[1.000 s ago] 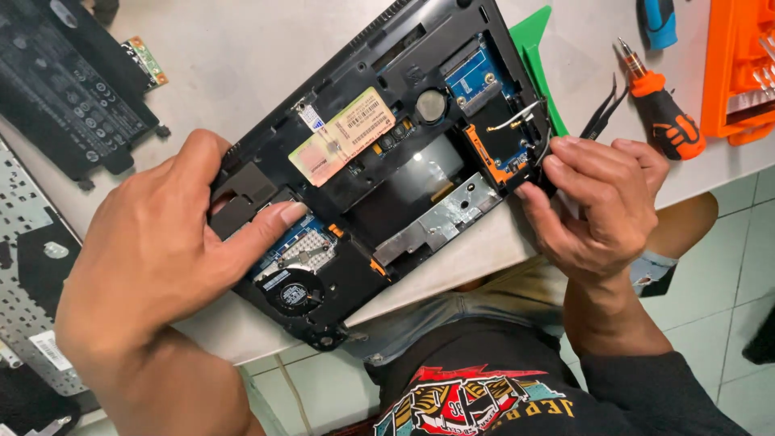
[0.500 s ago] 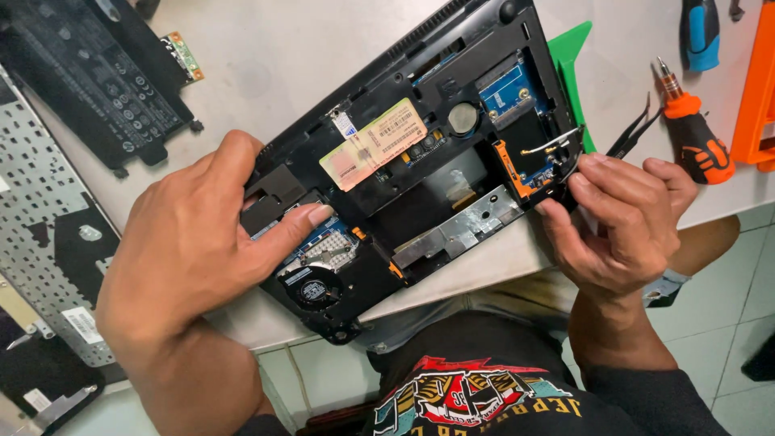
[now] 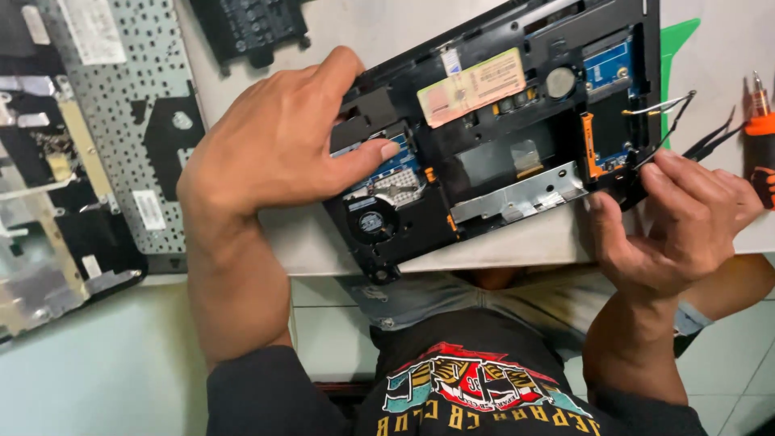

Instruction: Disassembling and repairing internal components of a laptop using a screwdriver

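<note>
Pressing down, the left hand (image 3: 278, 145) lay spread over the left end of the opened laptop base (image 3: 500, 137), thumb stretched onto the blue board beside the cooling fan (image 3: 373, 223), palm flat and fingers curled over the far edge rather than closed around anything. The right hand (image 3: 674, 222) pinched the base's right near corner between thumb and fingertips, a closed grip on the black casing, just below the loose thin wires (image 3: 670, 109).

The base lay tilted across the pale table (image 3: 339, 242), its near corner hanging over the table's edge above the person's lap. Compared with half a second before, the base sat higher and further right in view, and a stripped keyboard frame (image 3: 121, 121) filled more of the space left of it; both hands kept their places on the casing.

Within the base's open shell sat a tan label (image 3: 472, 85) near the far edge, a silver metal bracket (image 3: 517, 194) along the near edge, an orange strip (image 3: 588, 144) right of that, and a round coin cell (image 3: 559, 81). Right of the base lay a green pry tool (image 3: 674, 40) and an orange-handled screwdriver (image 3: 759, 129).
</note>
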